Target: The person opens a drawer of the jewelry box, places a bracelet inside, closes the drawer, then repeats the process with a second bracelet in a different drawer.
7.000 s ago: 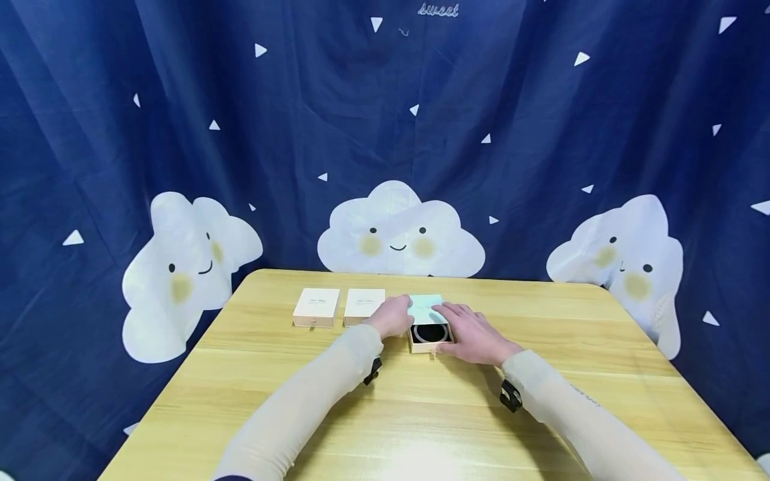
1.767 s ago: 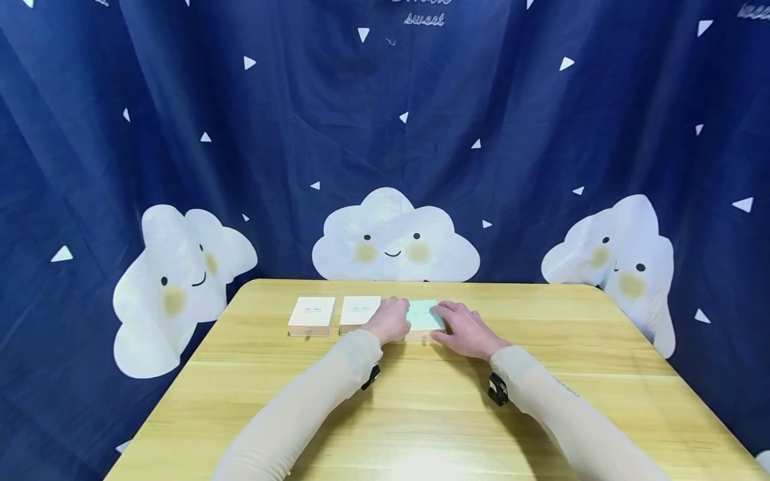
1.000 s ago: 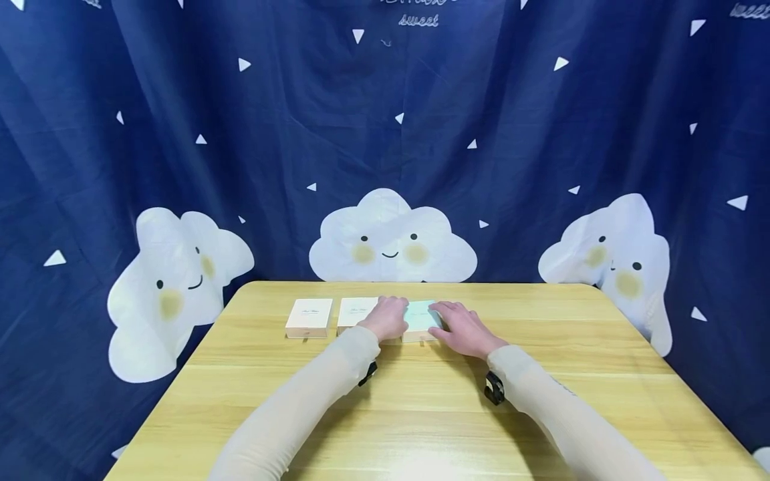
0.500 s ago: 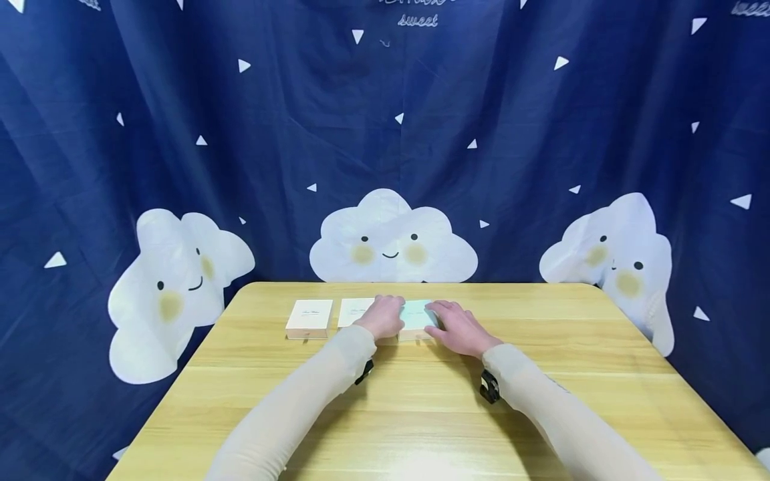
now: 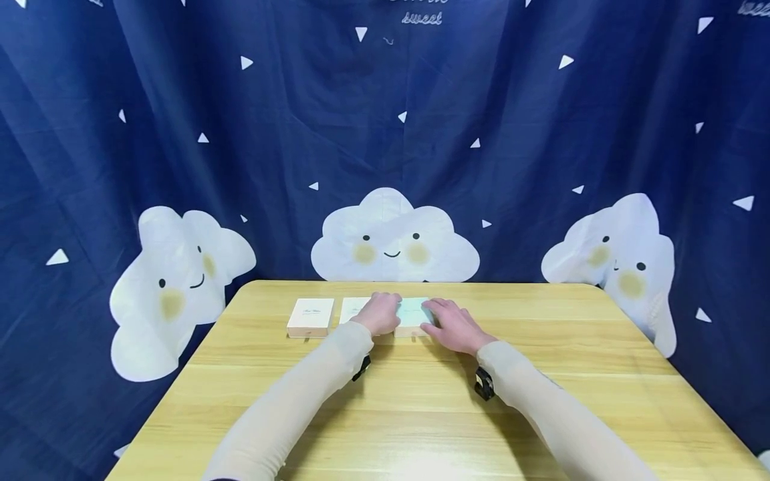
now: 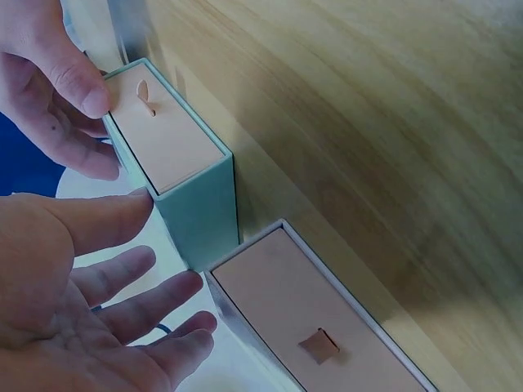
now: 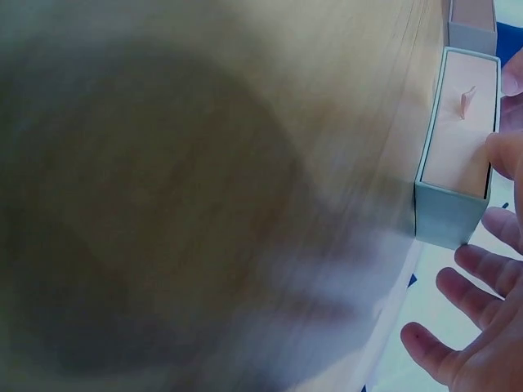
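Note:
A mint-topped jewellery drawer box (image 5: 412, 309) lies flat on the table at the right end of a row, its pale pink drawer pushed in. My left hand (image 5: 379, 314) holds its left side, the thumb at the front edge and the lower fingers spread apart. My right hand (image 5: 454, 327) grips the right side, thumb on the drawer front and fingers reaching over the top. A small pull tab (image 6: 145, 98) sticks out of the drawer face. Left of it, a white drawer box (image 5: 353, 307) is partly hidden behind my left hand.
Another white drawer box (image 5: 310, 316) stands at the left end of the row. The wooden table (image 5: 421, 414) reaches back to a navy curtain (image 5: 289, 120) with white cloud prints.
Seven seconds ago the mint box's drawer stood out, showing a ring-shaped piece on black; it is now in. Lately both hands have slid the box left, closer to the middle white box.

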`<state>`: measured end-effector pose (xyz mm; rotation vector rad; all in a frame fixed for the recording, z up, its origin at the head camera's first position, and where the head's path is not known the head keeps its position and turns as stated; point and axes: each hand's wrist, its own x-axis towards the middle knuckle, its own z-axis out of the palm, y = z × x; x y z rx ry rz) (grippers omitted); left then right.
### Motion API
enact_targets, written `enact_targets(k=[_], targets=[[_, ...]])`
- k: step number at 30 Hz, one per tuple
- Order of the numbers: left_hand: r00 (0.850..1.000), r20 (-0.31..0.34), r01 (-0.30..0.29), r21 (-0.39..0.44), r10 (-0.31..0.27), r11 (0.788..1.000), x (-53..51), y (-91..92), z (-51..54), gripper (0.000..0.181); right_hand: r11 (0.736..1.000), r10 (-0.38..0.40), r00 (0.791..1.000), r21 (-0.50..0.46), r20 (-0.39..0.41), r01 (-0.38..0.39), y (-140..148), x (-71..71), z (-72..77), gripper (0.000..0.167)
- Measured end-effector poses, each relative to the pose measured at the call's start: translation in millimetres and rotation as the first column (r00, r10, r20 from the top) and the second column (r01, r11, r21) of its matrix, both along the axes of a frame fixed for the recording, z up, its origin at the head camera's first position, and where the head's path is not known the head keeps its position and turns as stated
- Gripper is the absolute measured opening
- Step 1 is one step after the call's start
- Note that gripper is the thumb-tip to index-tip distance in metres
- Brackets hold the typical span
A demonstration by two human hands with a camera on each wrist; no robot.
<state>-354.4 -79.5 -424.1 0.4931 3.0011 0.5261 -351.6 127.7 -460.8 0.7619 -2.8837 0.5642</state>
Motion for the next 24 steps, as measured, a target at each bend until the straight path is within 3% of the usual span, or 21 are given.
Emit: enact_targets(k=[11, 24], targets=[[1.0, 0.005, -0.02, 0.016, 0.02, 1.0, -9.9, -4.9, -5.7, 0.055, 1.0, -0.004, 1.0, 0.017, -0.029, 0.005, -6.4, -3.5, -0.6, 0.053], [1.0, 0.008, -0.006, 0.047, 0.006, 0.999, -8.5, -8.7, -2.0, 0.055, 1.0, -0.012, 1.0, 0.017, -0.022, 0.012, -9.5, -4.9, -1.9, 0.055]])
